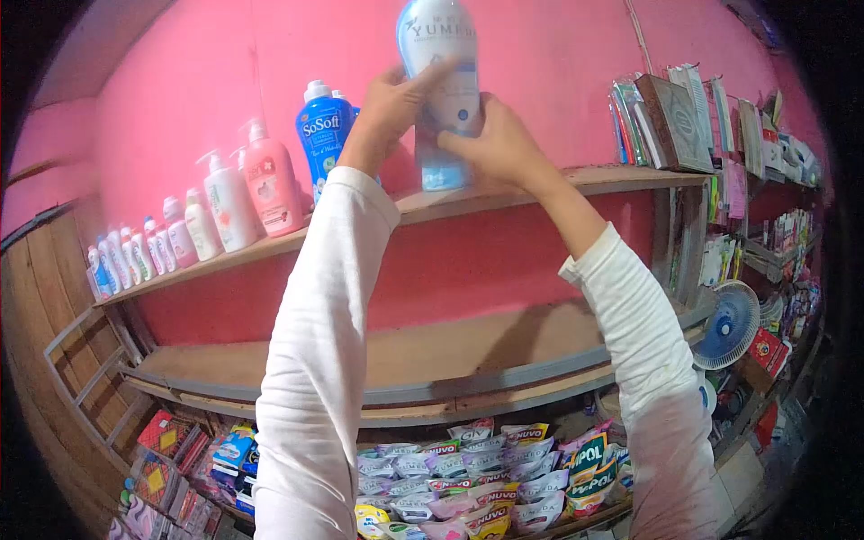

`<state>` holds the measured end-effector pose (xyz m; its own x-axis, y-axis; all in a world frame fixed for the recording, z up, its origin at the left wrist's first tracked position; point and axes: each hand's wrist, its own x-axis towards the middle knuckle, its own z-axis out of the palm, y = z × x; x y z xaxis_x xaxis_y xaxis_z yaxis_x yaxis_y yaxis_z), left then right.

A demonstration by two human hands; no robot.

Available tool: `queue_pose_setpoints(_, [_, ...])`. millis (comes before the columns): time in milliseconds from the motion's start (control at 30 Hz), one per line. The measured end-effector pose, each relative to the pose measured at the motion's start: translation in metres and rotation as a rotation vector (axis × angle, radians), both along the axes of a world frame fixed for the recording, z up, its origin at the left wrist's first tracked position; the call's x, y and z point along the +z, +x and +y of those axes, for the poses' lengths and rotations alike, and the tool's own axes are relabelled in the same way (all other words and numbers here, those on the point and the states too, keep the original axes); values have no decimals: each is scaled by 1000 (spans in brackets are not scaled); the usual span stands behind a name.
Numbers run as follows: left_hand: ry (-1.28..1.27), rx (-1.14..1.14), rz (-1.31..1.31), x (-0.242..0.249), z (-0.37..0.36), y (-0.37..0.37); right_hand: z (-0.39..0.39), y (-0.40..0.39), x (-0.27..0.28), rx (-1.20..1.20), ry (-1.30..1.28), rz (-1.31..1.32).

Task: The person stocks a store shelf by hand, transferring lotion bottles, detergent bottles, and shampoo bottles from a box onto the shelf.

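Note:
A white and pale blue bottle [438, 45] marked YUMEDA is upright between my two hands, high over the upper shelf. My left hand [385, 117] grips its left side, with the thumb laid across the front label. Lower down, my right hand [495, 144] closes round the right side, its thumb pointing left. Below the hands a pale blue bottle base [443, 174] shows at the shelf top, partly covered by my fingers. Just left of my left wrist stands a blue SoSoft bottle [322, 135], with another blue bottle partly hidden behind it.
Pink and white pump bottles and smaller bottles line the upper shelf [540, 184] leftward. Books [673, 121] stand at its right end. A lower wooden shelf [423, 346] runs beneath, above rows of packets [477, 477]. A fan [725, 326] is at the right.

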<state>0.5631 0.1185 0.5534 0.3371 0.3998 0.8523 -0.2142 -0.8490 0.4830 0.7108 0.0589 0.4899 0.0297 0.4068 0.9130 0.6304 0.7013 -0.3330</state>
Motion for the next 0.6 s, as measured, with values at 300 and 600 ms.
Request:
queue_pose_setpoints(300, [-14,251,207,-39,27,-6,41,-4,-16,-240,-147,-3])
queue_pose_setpoints(600, [-122,188,182,-56,33,-12,79,5,-22,-300,-158,-117])
